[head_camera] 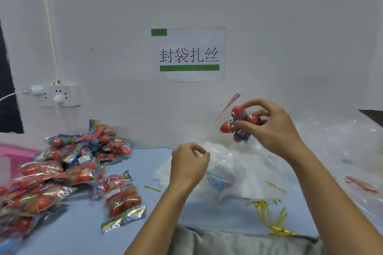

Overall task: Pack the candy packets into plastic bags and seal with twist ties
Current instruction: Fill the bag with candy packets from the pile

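My right hand [271, 128] is raised above the table and grips a candy packet [238, 122] with red and blue pieces inside. My left hand [189, 164] hovers lower, its fingers curled and pinching the top of a clear plastic bag [232, 163] that lies on the pile of bags. A heap of candy packets [68, 163] covers the left side of the blue table. Gold twist ties [269, 215] lie scattered near the front edge on the right.
A pink tray [14, 151] sits at the far left behind the packets. More clear plastic bags [339, 143] spread along the right. A wall socket [56, 95] with plugs and a paper sign [188, 54] hang on the white wall behind the table.
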A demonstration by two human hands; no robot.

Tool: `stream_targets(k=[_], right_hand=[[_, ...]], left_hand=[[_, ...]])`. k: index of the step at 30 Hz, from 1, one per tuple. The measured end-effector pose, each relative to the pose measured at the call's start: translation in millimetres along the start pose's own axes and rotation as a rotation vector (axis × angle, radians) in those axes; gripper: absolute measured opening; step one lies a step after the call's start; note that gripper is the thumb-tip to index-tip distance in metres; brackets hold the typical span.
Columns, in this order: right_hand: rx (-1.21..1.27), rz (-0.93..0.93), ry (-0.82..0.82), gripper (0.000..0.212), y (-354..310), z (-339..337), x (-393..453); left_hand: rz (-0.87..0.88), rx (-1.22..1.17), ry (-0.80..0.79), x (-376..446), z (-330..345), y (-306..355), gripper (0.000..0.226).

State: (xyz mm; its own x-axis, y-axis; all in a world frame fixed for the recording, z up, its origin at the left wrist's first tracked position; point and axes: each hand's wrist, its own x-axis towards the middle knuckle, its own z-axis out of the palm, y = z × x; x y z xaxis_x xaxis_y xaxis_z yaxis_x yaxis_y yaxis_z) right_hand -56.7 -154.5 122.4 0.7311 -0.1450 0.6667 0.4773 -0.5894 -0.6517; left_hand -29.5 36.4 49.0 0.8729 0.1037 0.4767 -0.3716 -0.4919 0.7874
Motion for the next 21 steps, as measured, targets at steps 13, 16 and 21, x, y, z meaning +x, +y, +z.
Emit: stream_targets(k=[13,16,21], right_hand=[[-0.012,0.145,-0.231,0.030,9,23,-6],[-0.064,0.172,-0.223,0.035,7,21,-6],[-0.273,0.154,-0.263,0.042,5,19,-8]], left_hand=[[0.189,-0.022,-0.271,-6,2,0,0.069],[0.148,0.018,-0.246,-6,6,-2,0.055],[-0.014,-0.211,-0.215,-1,0,-2,0.092]])
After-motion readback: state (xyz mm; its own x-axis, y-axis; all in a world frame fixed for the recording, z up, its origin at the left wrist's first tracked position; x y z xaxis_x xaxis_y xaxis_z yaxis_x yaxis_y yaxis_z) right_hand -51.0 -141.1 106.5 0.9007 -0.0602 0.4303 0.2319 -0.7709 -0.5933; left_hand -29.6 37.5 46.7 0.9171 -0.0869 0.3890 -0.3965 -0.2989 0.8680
